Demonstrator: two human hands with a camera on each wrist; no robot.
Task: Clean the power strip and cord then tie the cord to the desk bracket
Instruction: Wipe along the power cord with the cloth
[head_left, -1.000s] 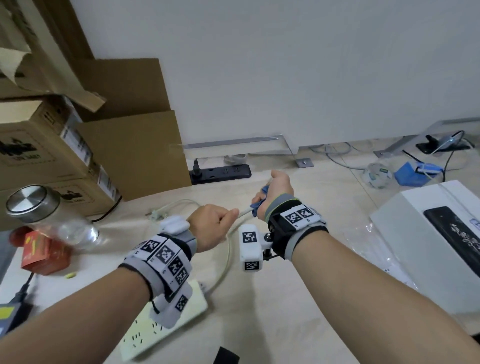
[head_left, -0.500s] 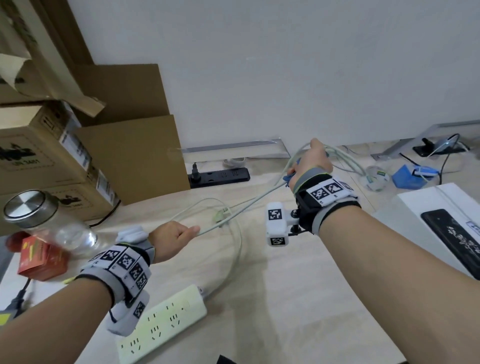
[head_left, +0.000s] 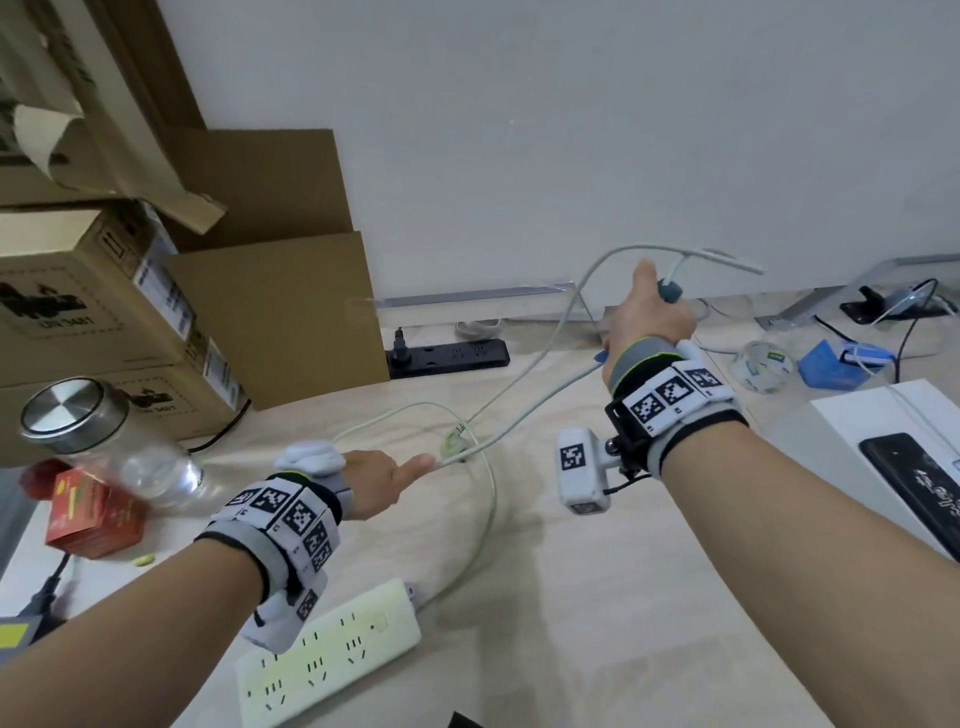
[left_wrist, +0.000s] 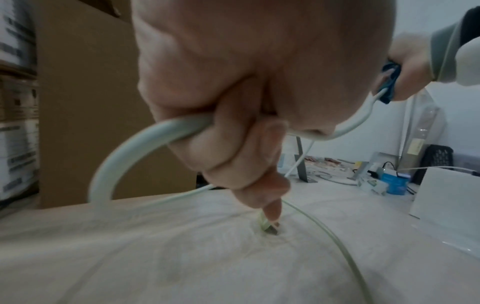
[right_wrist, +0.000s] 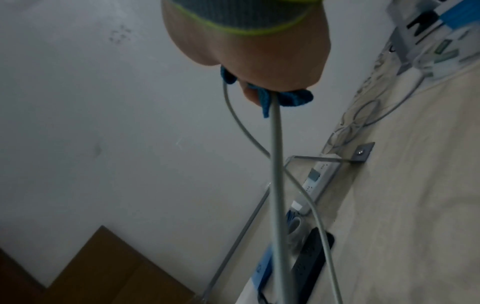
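Observation:
A white power strip (head_left: 332, 654) lies on the wooden desk near my left forearm. Its pale cord (head_left: 524, 410) loops over the desk and rises to the right. My left hand (head_left: 379, 480) grips the cord (left_wrist: 145, 139) low over the desk, close to the plug (head_left: 452, 447), whose prongs touch the desktop (left_wrist: 270, 228). My right hand (head_left: 649, 317) is raised near the wall and holds a blue cloth (right_wrist: 283, 96) wrapped round the cord (right_wrist: 276, 164). A grey desk bracket (right_wrist: 361, 154) is screwed down at the desk's back edge.
Cardboard boxes (head_left: 104, 306) stack at the left, with a steel-lidded jar (head_left: 104, 447) and a red box (head_left: 93, 514) in front. A black power strip (head_left: 447, 356) lies by the wall. A white box (head_left: 898, 452) holding a black device sits at the right, cables and a tape roll (head_left: 763, 366) behind.
My right hand has slid the cloth along the cord, up and to the right toward the wall. The left hand moved left and lower, holding the cord taut, and the plug end dragged across the desk.

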